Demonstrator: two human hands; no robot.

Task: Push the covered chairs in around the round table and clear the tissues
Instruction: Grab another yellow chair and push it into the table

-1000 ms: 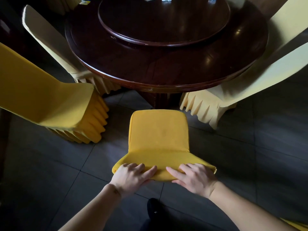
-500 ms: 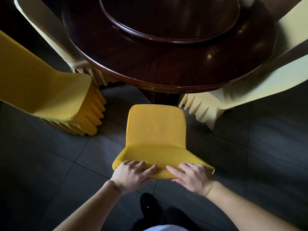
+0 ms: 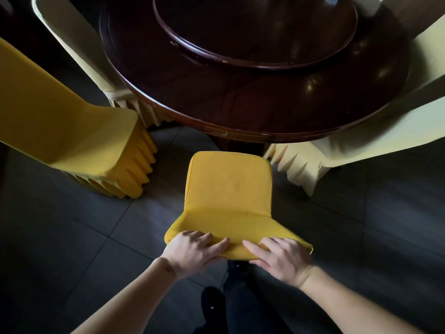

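A chair in a bright yellow cover (image 3: 230, 186) stands right in front of me, its seat's front edge close to the rim of the dark round wooden table (image 3: 240, 112). My left hand (image 3: 192, 254) and my right hand (image 3: 280, 259) both grip the top of its backrest, side by side. No tissues show in this view.
A second bright yellow covered chair (image 3: 79, 141) stands out at the left. Pale yellow covered chairs sit against the table at the upper left (image 3: 79, 47) and the right (image 3: 349, 145). A raised turntable (image 3: 255, 32) tops the table. Dark tiled floor (image 3: 72, 249) lies around me.
The yellow chair has slid forward toward the table with both hands on its backrest, and I have stepped closer; the table rim now sits nearer the seat.
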